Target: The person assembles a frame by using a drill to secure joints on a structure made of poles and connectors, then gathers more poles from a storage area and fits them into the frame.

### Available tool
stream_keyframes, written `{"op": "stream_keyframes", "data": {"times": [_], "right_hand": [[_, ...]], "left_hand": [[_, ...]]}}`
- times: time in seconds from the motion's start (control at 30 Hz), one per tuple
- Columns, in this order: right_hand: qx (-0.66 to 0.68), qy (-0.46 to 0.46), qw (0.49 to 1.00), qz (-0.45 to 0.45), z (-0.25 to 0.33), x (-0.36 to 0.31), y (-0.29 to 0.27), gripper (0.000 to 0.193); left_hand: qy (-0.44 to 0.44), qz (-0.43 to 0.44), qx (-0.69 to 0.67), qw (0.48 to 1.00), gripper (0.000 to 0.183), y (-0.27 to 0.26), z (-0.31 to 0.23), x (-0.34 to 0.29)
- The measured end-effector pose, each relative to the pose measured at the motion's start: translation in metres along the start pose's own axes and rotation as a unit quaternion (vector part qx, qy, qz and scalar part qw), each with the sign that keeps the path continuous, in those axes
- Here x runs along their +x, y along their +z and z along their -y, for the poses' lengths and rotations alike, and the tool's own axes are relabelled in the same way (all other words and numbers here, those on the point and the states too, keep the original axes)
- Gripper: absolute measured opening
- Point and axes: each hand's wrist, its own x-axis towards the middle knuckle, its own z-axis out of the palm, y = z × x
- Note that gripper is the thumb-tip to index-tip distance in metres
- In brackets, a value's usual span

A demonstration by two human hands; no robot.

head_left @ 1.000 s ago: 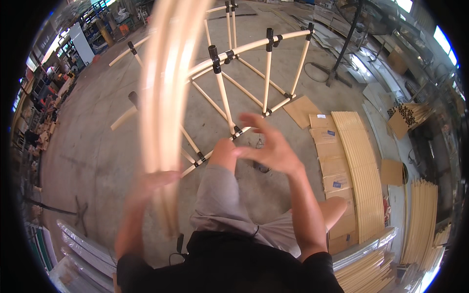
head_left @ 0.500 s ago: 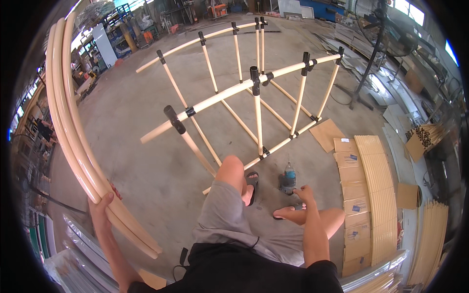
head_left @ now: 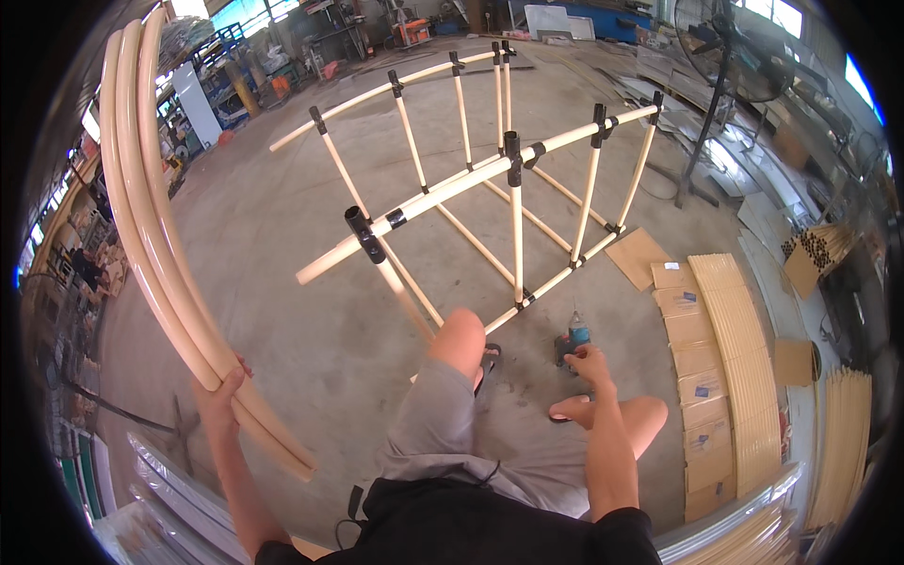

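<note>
A bundle of three long cream pipes slants up at the left. My left hand is wrapped round it near its lower end, thumb across the front. My right hand is closed at the grip of a teal and dark cordless drill, low over the floor beside my right foot; its bit points away from me. Ahead of my knees stands a frame of cream pipes joined by black connectors. Its near upper rail ends in a free pipe end on the left.
On the right lie flat cardboard boxes and a row of cream pipes. A pedestal fan stands behind them. A cardboard sheet lies by the frame's right corner. Plastic-wrapped lengths are at lower left.
The whole view has shifted, with the frame and drill appearing farther right. My right hand has come closer in around the drill. The pipe bundle stays in my left hand, a little more upright.
</note>
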Motion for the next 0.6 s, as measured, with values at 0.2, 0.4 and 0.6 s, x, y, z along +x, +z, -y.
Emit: {"op": "stream_keyframes", "data": {"times": [0.2,0.4,0.6], "right_hand": [[0.011,-0.048,0.999,0.023,0.042,-0.037,0.015,0.056],[0.027,-0.056,0.997,0.045,0.075,-0.054,0.057,0.054],[-0.065,-0.071,0.994,0.045,0.092,-0.062,0.085,0.051]], "left_hand": [[-0.010,0.038,-0.001,0.999,0.035,-0.008,0.010,0.014],[-0.033,0.075,0.007,0.997,0.028,-0.022,0.009,0.032],[-0.132,0.069,0.035,0.988,0.022,-0.060,0.054,0.056]]}}
